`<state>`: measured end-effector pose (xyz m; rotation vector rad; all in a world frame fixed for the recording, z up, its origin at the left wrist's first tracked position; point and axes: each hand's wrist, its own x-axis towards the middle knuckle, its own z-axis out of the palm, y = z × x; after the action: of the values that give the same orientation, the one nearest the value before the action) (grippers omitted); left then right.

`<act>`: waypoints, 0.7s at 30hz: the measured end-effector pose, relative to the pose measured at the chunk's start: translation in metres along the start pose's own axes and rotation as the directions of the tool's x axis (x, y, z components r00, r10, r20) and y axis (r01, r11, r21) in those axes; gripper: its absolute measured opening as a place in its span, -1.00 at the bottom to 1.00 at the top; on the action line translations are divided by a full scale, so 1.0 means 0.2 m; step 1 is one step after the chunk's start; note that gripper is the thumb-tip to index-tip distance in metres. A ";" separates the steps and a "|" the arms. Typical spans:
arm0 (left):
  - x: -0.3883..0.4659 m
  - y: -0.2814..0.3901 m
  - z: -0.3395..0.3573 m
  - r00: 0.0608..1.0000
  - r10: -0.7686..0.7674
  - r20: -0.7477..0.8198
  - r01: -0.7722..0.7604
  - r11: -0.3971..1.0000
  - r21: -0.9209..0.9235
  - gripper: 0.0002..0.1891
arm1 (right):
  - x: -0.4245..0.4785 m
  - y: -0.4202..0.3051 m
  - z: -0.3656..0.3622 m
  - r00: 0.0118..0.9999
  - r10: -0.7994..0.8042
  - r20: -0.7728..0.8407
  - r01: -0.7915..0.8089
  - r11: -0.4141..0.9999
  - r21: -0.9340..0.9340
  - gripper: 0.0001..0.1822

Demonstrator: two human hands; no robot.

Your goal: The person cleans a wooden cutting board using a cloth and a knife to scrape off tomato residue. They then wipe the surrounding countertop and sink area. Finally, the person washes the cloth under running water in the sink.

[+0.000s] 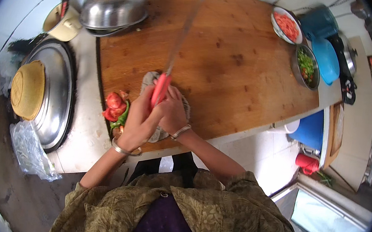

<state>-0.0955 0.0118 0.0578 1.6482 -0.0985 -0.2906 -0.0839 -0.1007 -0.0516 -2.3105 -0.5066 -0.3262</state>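
Observation:
My left hand [141, 119] grips the red handle of a knife [160, 90], whose long blade points away from me over the wooden board [226, 62]. Close against it, my right hand [173, 113] lies on a crumpled grey cloth [187, 106] on the board; its fingers are partly hidden behind the handle, so whether they pinch the cloth is unclear. Left of my hands sit cut tomato pieces [114, 106] and green pepper scraps [122, 115]. At the board's far right stand a white bowl of chopped red pieces [285, 27] and a metal bowl of chopped greens [305, 66].
An upturned metal bowl [114, 8] covers the board's far left corner. Beside the board are an enamel mug [66, 26], a large metal lid [57, 101] under a yellow basket [28, 89], and a plastic bag [32, 150]. A blue bowl [325, 59] stands at the right.

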 end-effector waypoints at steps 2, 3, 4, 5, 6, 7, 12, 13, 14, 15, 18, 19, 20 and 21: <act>0.13 -0.06 0.19 0.977 0.208 0.041 -0.211 0.970 0.120 -0.68 | -0.06 0.06 0.18 0.974 0.221 -0.055 -0.130 0.738 0.662 -0.57; 0.17 -0.10 0.26 0.977 0.199 0.080 -0.213 0.938 0.271 -0.69 | -0.06 0.07 0.16 0.992 0.123 -0.035 -0.094 0.889 0.449 -0.53; 0.22 -0.15 0.32 0.976 0.185 0.114 -0.216 0.885 0.413 -0.69 | -0.04 0.08 0.14 1.000 0.022 -0.020 -0.018 0.984 0.180 -0.48; 0.27 -0.18 0.37 0.976 0.164 0.142 -0.215 0.811 0.544 -0.70 | -0.05 0.09 0.10 0.997 -0.073 -0.002 0.073 0.995 -0.075 -0.43; 0.31 -0.20 0.44 0.980 0.103 0.173 -0.184 0.806 0.563 -0.70 | -0.03 0.09 0.07 0.997 -0.070 0.013 0.071 0.996 -0.054 -0.42; 0.35 -0.19 0.50 0.981 0.045 0.188 -0.149 0.798 0.584 -0.71 | -0.01 0.07 0.03 0.996 -0.080 0.032 0.081 0.996 -0.028 -0.42; 0.44 -0.26 0.71 0.975 0.034 0.219 -0.173 0.738 0.653 -0.70 | 0.00 0.04 0.01 0.997 -0.082 0.005 0.082 0.997 -0.014 -0.46; 0.44 -0.26 0.74 0.972 -0.016 0.232 -0.144 0.744 0.652 -0.68 | 0.00 0.04 0.00 0.996 -0.087 0.002 0.087 0.996 -0.013 -0.47; 0.44 -0.26 0.76 0.967 -0.067 0.246 -0.114 0.750 0.651 -0.66 | 0.01 0.03 0.00 0.996 -0.091 -0.002 0.091 0.996 -0.010 -0.48; 0.44 -0.28 0.77 0.967 -0.045 0.250 -0.129 0.760 0.637 -0.66 | 0.01 0.02 -0.01 0.996 -0.093 -0.010 0.093 0.996 -0.011 -0.49; 0.40 -0.30 0.75 0.957 -0.018 0.288 -0.168 0.777 0.607 -0.64 | 0.02 0.00 0.00 0.999 -0.044 0.031 0.044 0.999 -0.002 -0.50; 0.38 -0.27 0.71 0.951 0.170 0.257 -0.293 0.757 0.584 -0.64 | 0.02 0.01 0.01 0.998 -0.030 0.053 0.030 1.000 -0.006 -0.49; 0.35 -0.25 0.66 0.910 0.351 0.222 -0.413 0.710 0.570 -0.64 | 0.03 0.02 0.01 0.999 -0.014 0.033 0.012 0.998 0.057 -0.50; 0.32 -0.20 0.59 0.828 0.527 0.190 -0.532 0.635 0.560 -0.63 | 0.07 0.07 0.01 0.997 0.063 -0.034 -0.053 0.967 0.249 -0.53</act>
<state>-0.0685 -0.1139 0.0011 2.1493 -0.7448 0.2254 -0.0651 -0.1047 -0.0557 -2.0676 -0.4322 -0.2657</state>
